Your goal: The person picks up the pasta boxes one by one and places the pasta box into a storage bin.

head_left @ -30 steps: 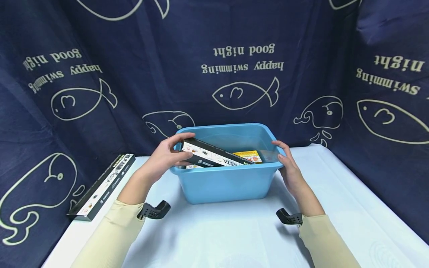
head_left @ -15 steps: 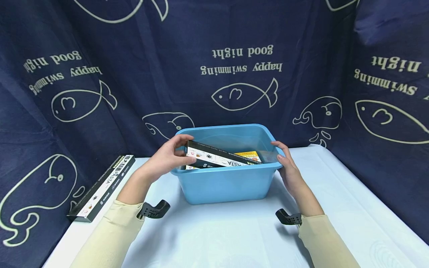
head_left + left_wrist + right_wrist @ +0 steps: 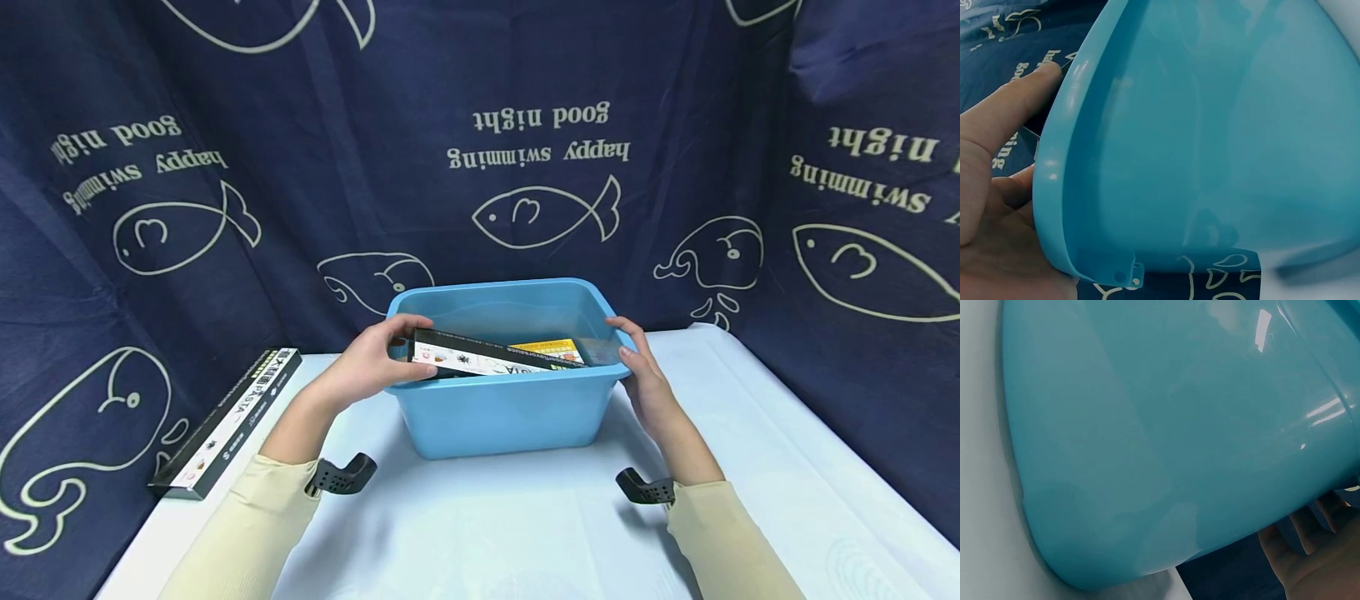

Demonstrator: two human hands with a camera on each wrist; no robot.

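Observation:
A light blue plastic tub (image 3: 510,421) stands in the middle of the table in the head view. My left hand (image 3: 358,368) is at its left end, the thumb in front of and the fingers behind one end of a long black-and-white pasta box (image 3: 472,357). That box lies slantwise inside the tub, its right part hidden by the front wall. Behind it shows a yellow box (image 3: 551,347). On the right, my right hand (image 3: 649,379) grips the tub's rim, thumb outside. Both wrist views are filled mostly by the tub's outer wall (image 3: 1179,137).
Another long pasta box (image 3: 228,425) lies on the left of the white-covered table (image 3: 525,533), beside the curtain. A dark blue curtain (image 3: 360,167) with fish drawings encloses the back and sides, close behind the tub. Black straps (image 3: 345,475) sit on both wrists.
The pasta box in my left hand has sunk lower into the tub, and its left end has dropped. My left hand has come down with it. The right hand stays on the rim.

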